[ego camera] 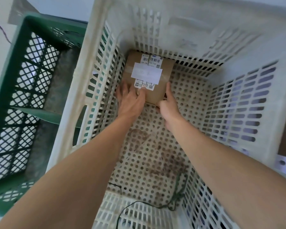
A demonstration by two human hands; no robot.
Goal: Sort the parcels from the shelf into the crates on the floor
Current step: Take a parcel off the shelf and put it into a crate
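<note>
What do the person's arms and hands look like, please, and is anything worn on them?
Both arms are bare as far as the picture shows, with no sleeves in view. The left hand and the right hand wear no gloves, and no watch, bracelet or ring shows on the sides facing the camera.

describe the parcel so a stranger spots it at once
Find the big white crate beside the green crate. A brown cardboard parcel lies in its far left corner. Unlike the thin green cord also inside, it bears white barcode labels.
</note>
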